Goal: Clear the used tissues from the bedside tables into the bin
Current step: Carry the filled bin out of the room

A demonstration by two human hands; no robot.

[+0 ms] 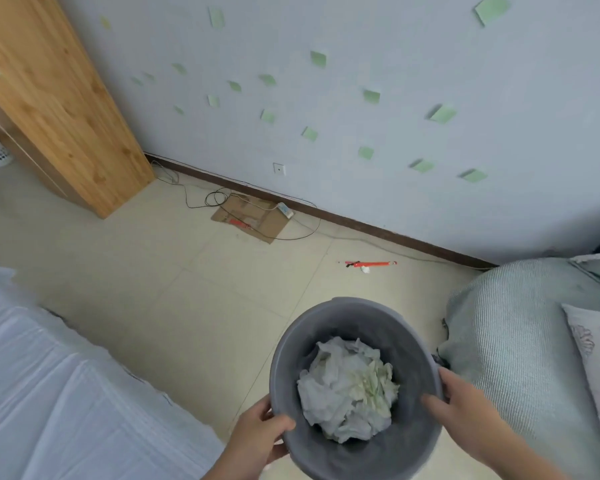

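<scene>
Bin (347, 303) held upright, mouth up, between both hands. Left hand (257, 434) grips near-left rim; right hand (461, 403) grips right rim; thumbs inside. Tissues (347, 386) heaped in bottom, midway between grips. Bedside tables out of view.

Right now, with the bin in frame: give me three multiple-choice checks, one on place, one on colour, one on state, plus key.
1. Where does the pile of crumpled tissues lie?
A. on the floor
B. inside the bin
C. on a shelf

2. What colour is the bin?
A. grey
B. red
C. white

3. How is the bin held?
A. by one hand only
B. left hand and right hand both grip its rim
C. untouched on the floor

Key:
1 B, the wad sits within the bin's wall.
2 A, wall and rim are grey.
3 B, a thumb hooks over the rim on each side.
</scene>
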